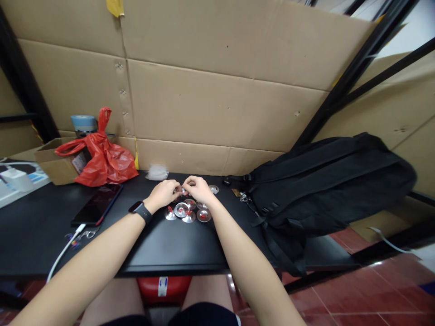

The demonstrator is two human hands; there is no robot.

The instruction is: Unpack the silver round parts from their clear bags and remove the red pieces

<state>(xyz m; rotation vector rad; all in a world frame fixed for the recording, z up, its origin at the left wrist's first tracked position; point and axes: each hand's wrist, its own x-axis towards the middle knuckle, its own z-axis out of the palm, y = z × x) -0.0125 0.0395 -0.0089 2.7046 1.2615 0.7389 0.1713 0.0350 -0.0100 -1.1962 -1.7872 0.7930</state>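
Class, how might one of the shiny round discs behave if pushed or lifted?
A shiny disc looks metallic, so it would probably stay stiff when lifted. Its smooth, reflective surface suggests it may slide on the black desk. Its circular rim suggests it could roll if stood on edge.

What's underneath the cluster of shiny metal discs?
The black tabletop shows around the discs, and some discs overlap their neighbours. Whatever lies directly beneath them is covered; the left hand and right hand also block part of the view.
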